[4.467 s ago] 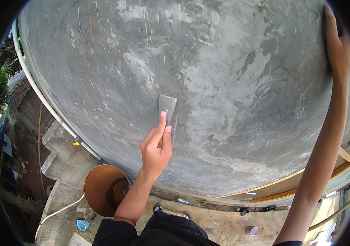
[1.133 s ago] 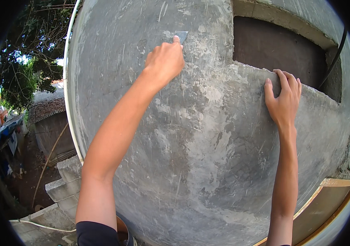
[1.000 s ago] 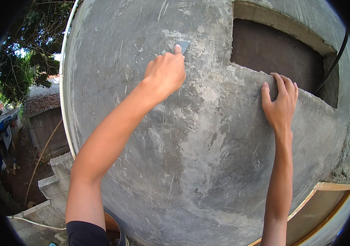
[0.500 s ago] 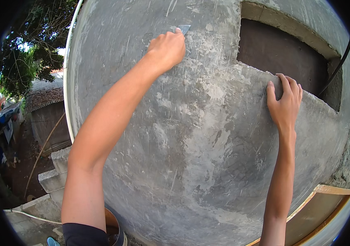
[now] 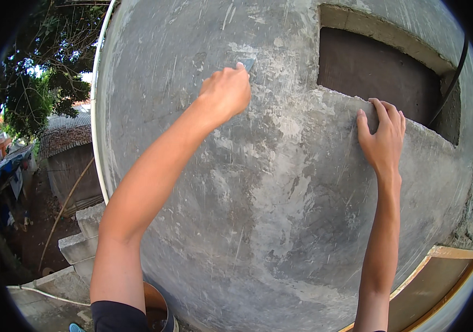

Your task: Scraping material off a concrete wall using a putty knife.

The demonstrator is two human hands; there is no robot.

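Observation:
My left hand (image 5: 226,93) is closed around a scraper (image 5: 249,63), whose small metal blade sticks out past the thumb against the grey plastered wall (image 5: 203,182). The handle is hidden inside the fist. Pale scratches and patchy smears mark the plaster around the blade. Farther right, my right hand (image 5: 384,135) rests with fingers spread on the lower ledge of a rectangular wall opening (image 5: 377,66). Its fingertips hook over the rough edge, and the thumb lies on the wall face. A dark panel fills the opening.
A bucket (image 5: 159,310) stands at the wall's foot below my left arm. A white pipe (image 5: 97,105) runs up the wall's left edge, beside concrete steps (image 5: 78,249). A black cable (image 5: 458,77) hangs across the opening. A wood-framed panel (image 5: 433,288) sits low at the right.
My left hand has moved down the wall with the scraper, and a pale streak now shows above the blade. The right hand keeps its place on the ledge. The view has shifted slightly.

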